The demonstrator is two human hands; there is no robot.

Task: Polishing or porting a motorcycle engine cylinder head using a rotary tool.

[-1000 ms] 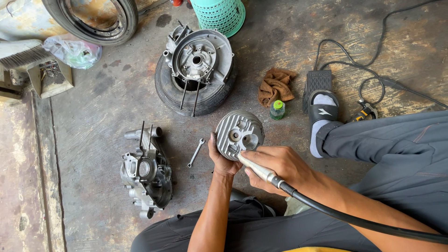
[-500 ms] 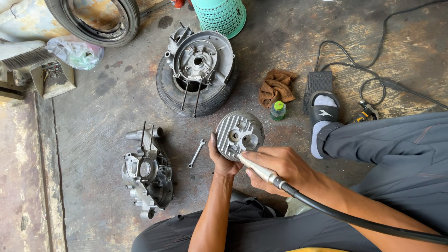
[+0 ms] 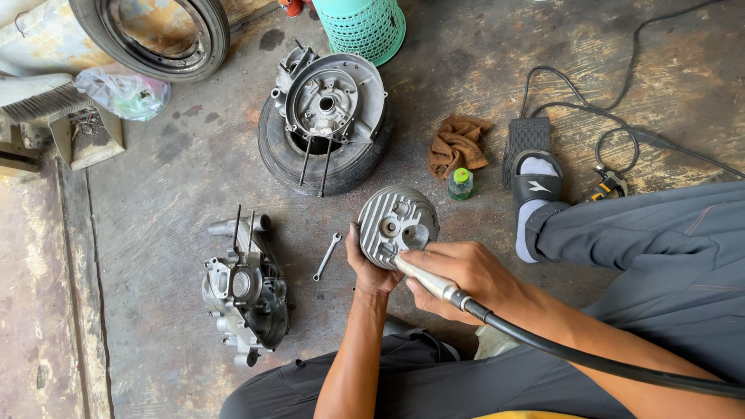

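My left hand (image 3: pixel 369 269) grips a round, finned, silver cylinder head (image 3: pixel 397 225) from below and holds it up above the concrete floor. My right hand (image 3: pixel 459 277) is wrapped around a slim metal rotary tool handpiece (image 3: pixel 425 278). Its tip touches the lower face of the head. A thick black flexible shaft (image 3: pixel 590 359) runs from the handpiece along my right forearm to the right edge. Both arms come up from the bottom, over grey trousers.
An engine case half (image 3: pixel 247 289) lies at left, with a small wrench (image 3: pixel 327 256) beside it. Another case (image 3: pixel 330 97) rests on a small tyre (image 3: pixel 326 159). A brown rag (image 3: pixel 458 144), a green-capped bottle (image 3: pixel 460 184), a foot pedal (image 3: pixel 528 140) and cables are at right.
The view has shifted slightly. Both hands keep the same hold on the head and the handpiece.
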